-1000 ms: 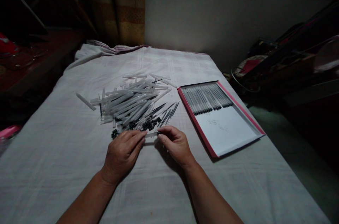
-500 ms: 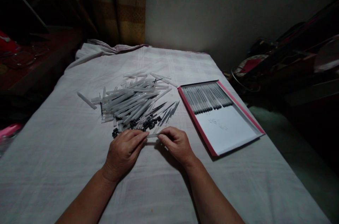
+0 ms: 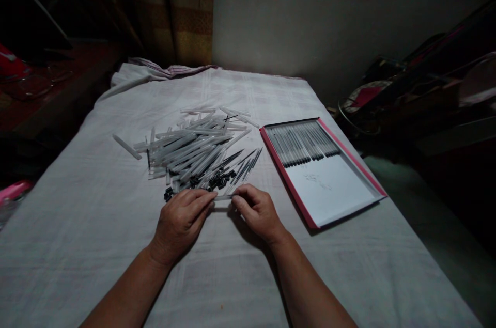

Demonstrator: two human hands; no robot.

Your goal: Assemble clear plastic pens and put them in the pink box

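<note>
Between my two hands lies a pen [image 3: 223, 198], held level just above the cloth, with a clear barrel. My left hand [image 3: 186, 217] is closed around its left end, which the fingers hide. The thumb and fingers of my right hand [image 3: 258, 212] pinch the right end. Just beyond my hands are small black caps [image 3: 220, 180] in a cluster. Several thin dark refills [image 3: 248, 165] lie to the right of the caps. Behind them spreads a heap of clear pen barrels [image 3: 194, 144].
A shallow red-edged box [image 3: 315, 188] stands at the right, with rows of pens [image 3: 304, 142] in its far half. White checked cloth [image 3: 217, 276] covers the table. At the far left is a dark red desk [image 3: 89, 67], and a wall [image 3: 271, 18] rises behind.
Almost nothing differs. Both hands keep hold of the pen, with only a very slight shift of the hands.
</note>
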